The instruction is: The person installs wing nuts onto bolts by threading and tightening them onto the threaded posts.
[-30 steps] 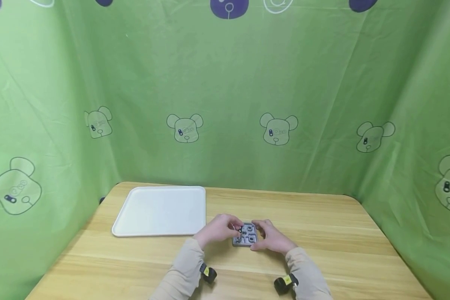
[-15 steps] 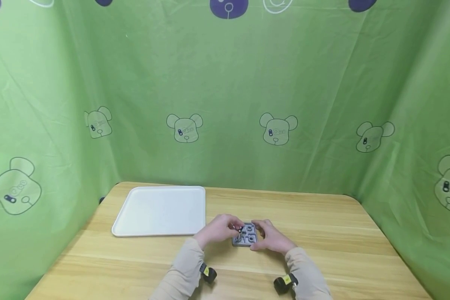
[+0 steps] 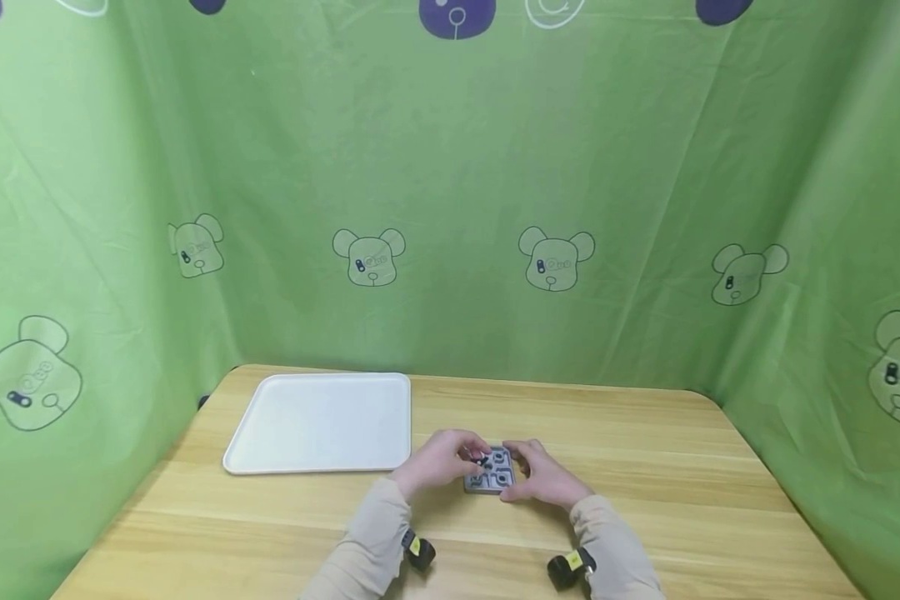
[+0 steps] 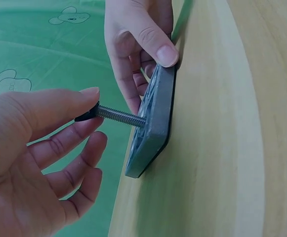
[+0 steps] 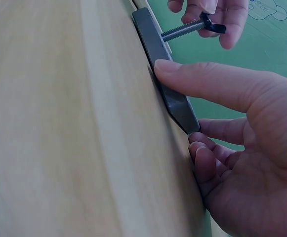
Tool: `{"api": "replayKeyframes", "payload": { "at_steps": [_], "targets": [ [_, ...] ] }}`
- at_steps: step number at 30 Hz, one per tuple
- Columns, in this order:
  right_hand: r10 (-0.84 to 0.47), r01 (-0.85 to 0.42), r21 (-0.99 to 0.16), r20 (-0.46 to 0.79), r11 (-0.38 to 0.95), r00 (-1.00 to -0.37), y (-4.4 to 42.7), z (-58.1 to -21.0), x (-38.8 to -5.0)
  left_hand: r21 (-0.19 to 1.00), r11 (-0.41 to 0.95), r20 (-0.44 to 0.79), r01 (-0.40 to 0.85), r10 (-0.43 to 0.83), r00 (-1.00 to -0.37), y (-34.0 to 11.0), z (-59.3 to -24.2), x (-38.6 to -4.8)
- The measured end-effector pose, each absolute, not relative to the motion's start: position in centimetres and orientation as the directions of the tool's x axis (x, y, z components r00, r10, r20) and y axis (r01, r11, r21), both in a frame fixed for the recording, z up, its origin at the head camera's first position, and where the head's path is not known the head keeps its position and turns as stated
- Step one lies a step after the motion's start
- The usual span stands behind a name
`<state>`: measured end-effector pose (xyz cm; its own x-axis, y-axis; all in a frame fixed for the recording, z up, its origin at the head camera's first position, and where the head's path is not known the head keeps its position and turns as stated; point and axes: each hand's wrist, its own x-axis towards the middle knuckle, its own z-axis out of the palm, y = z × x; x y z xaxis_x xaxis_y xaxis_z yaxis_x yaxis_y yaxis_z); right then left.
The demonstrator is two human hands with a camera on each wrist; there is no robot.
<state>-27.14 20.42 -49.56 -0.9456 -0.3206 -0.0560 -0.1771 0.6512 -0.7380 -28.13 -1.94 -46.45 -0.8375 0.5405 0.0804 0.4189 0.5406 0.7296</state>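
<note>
A thumbscrew (image 4: 121,116) with a black winged head and a threaded metal shaft stands with its far end at the recessed face of a square grey plate (image 3: 504,478). My left hand (image 3: 441,457) pinches the screw's head between thumb and index finger, the other fingers loosely curled. On the plate's right side, my right hand (image 3: 546,480) grips its edges, thumb at the near edge and fingers at the far one. In the right wrist view the plate (image 5: 158,54) lies flat on the table, and the screw (image 5: 183,30) rises from it, partly covered by left fingers.
A white tray (image 3: 322,421) lies on the wooden table (image 3: 645,450), left of the hands. Green printed curtains (image 3: 450,325) surround the table at the back and both sides. Each wrist wears a black camera on a strap.
My left fingers have shifted slightly at the screw's head, which shows at a different angle. The right hand and the plate hold their place.
</note>
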Motion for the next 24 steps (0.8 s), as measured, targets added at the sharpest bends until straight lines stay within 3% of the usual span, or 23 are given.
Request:
{"api": "replayKeyframes", "payload": {
  "at_steps": [24],
  "targets": [
    [-0.355, -0.2, -0.753, -0.048, 0.627, -0.933, 20.39, -49.11, -26.99, 0.772, 0.493, 0.087, 0.402, 0.544, -0.835, -1.99, -47.06, -28.36]
  ]
}}
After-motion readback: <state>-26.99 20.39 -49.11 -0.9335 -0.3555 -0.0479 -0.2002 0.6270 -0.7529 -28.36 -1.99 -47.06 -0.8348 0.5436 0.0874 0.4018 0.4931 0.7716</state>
